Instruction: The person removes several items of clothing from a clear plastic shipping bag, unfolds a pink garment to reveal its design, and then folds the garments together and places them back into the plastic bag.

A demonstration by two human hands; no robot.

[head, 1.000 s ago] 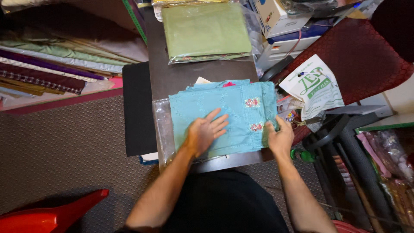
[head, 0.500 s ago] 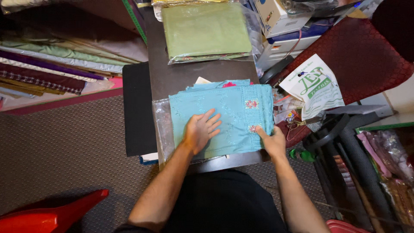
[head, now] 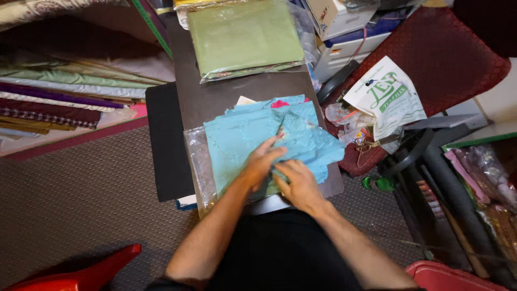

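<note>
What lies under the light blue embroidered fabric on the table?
Under the light blue fabric lies a clear plastic sleeve, showing along its left edge. Pink cloth and white card peek out behind. Anything beneath its middle is covered.
</note>
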